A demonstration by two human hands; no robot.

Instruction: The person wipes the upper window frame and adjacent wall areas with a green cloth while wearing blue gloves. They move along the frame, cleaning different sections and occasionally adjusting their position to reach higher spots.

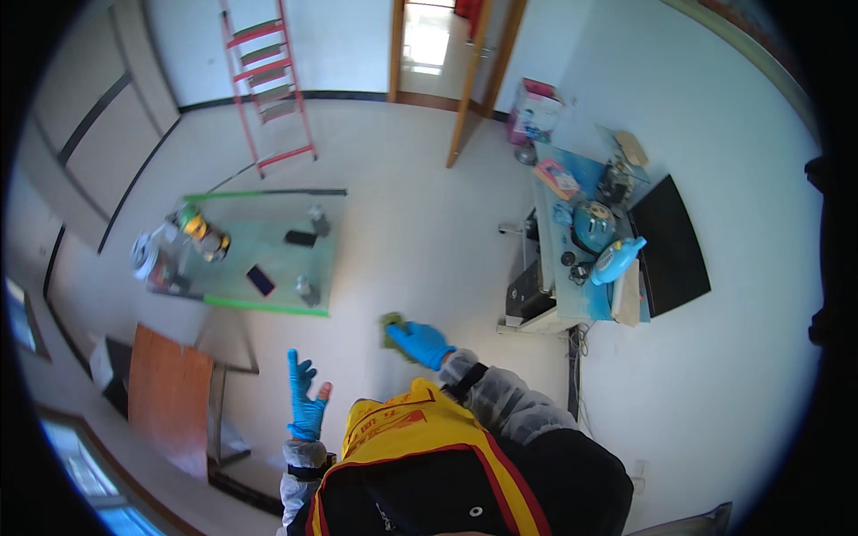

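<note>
My right hand [421, 342], in a blue glove, holds a green cloth [395, 335] over the pale floor in front of me. My left hand [307, 398] wears a blue glove whose thumb tip looks uncovered; its fingers are spread and it holds nothing. Ahead and to the left stands a glass-topped table [268, 214] with green edge strips. On it lie a dark phone [261, 281] and a black flat object [300, 238], with a green and yellow figurine [201, 231] and two small clear containers.
To the right, a blue-topped desk [570, 298] bears a blue helmet [593, 226], a light-blue appliance [618, 260] and a black panel [670, 248]. A red stepladder [271, 70] leans near the far wall beside an open door [469, 100]. A wooden board [167, 402] stands at lower left.
</note>
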